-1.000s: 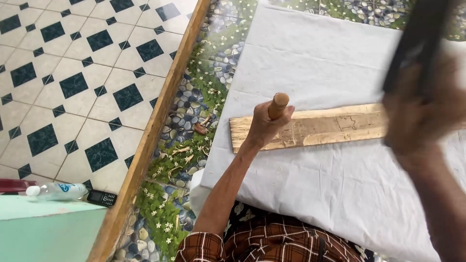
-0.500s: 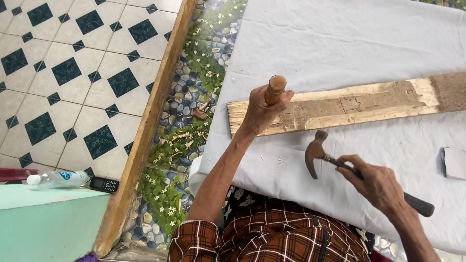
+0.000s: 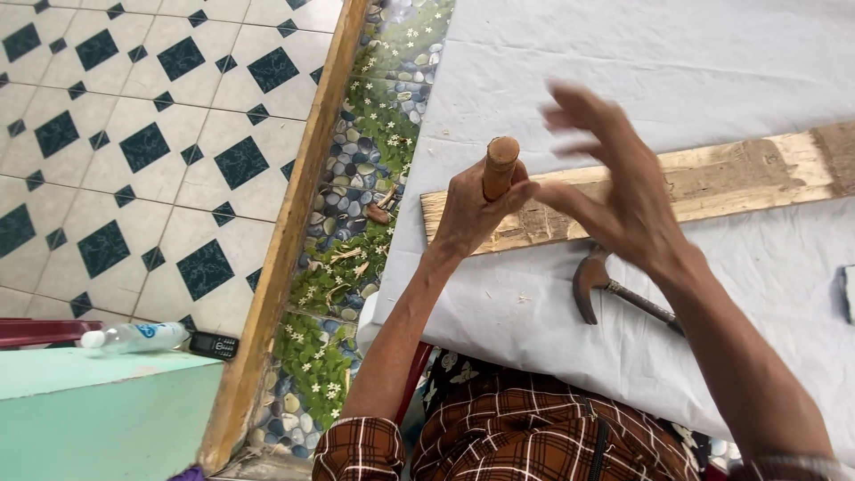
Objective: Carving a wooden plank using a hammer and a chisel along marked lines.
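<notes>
Head view: your left hand (image 3: 476,209) is closed around a round brown wooden handle (image 3: 500,165), standing upright on the near end of the long weathered plank (image 3: 712,183). Your right hand (image 3: 614,187), fingers spread and somewhat blurred, holds nothing. Beneath it, a rusty claw hammer (image 3: 601,285) lies on the white cloth (image 3: 641,71).

On the white cloth (image 3: 659,62), the far stretch beyond the wooden plank (image 3: 712,178) lies open. Nearer, the hammer (image 3: 614,289) blocks the strip just near the plank; left of the hammer the cloth is open to its edge.
</notes>
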